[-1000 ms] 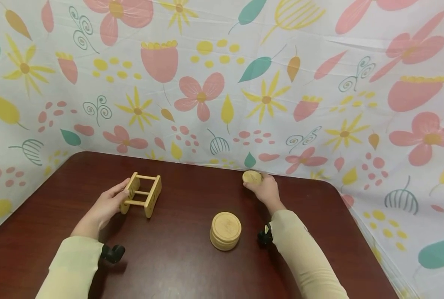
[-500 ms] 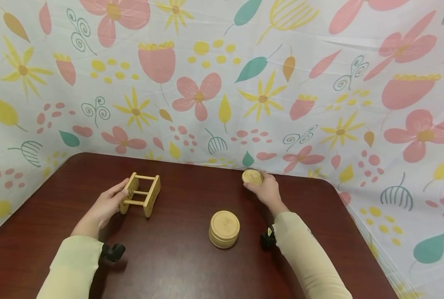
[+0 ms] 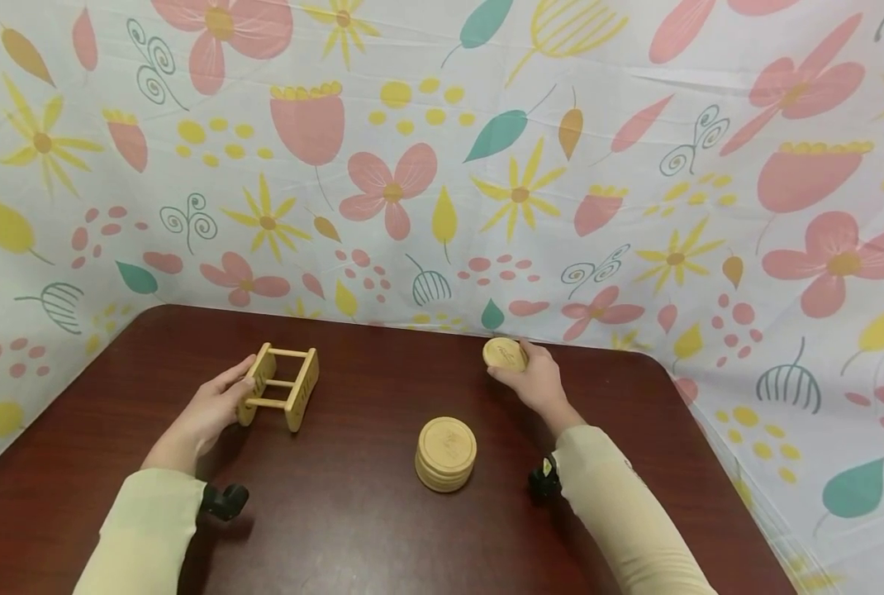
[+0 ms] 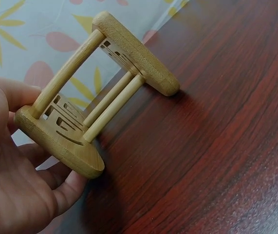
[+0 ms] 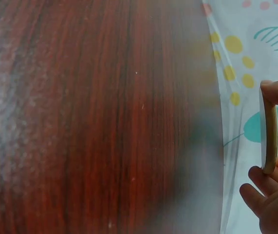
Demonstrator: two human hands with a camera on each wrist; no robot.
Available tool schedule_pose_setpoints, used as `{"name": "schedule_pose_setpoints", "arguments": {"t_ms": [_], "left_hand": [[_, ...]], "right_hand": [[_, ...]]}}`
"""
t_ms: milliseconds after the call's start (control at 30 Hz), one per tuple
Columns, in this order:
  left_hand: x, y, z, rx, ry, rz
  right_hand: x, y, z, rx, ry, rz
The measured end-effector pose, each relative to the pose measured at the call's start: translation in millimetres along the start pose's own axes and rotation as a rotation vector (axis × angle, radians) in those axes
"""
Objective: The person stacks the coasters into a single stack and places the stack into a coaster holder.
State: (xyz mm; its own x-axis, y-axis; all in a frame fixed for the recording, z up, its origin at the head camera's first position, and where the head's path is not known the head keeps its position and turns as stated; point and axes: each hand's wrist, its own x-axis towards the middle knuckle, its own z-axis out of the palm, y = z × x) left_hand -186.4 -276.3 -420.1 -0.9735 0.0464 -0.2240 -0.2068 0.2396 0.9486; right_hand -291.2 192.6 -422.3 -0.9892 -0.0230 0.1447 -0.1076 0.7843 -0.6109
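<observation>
On the left of the head view, my left hand (image 3: 202,413) grips a small wooden coaster holder (image 3: 304,390) by its left side panel. The left wrist view shows the holder's slotted side panels (image 4: 139,56) joined by round rods, its lower edge at the table. At the far right of the table, my right hand (image 3: 540,384) pinches a round wooden coaster (image 3: 505,354) with a marked face. From the right wrist, that coaster (image 5: 271,134) appears edge-on between thumb and fingers. Between the hands stands a stack of round wooden coasters (image 3: 447,446).
A dark red-brown table (image 3: 338,512) with rounded corners carries everything. A white curtain (image 3: 405,273) printed with flowers and leaves hangs along its back and side edges. Black wrist cameras (image 3: 225,502) stick out from both sleeves.
The right hand and its coaster have shifted slightly right, and the coaster's face tips a little more toward the head camera. The left hand and holder stay put; the head view drifts slightly.
</observation>
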Motion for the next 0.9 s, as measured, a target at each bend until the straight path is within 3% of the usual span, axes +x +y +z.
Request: {"name": "schedule_pose_setpoints", "arguments": {"t_ms": [600, 900], "left_hand": [[0.5, 2.2, -1.5, 0.01, -0.005, -0.009], [0.5, 1.6, 1.3, 0.021, 0.005, -0.019]], "right_hand": [[-9.9, -7, -8, 0.002, -0.02, -0.126], [-14.2, -11, -17, 0.003, -0.024, -0.138]]}}
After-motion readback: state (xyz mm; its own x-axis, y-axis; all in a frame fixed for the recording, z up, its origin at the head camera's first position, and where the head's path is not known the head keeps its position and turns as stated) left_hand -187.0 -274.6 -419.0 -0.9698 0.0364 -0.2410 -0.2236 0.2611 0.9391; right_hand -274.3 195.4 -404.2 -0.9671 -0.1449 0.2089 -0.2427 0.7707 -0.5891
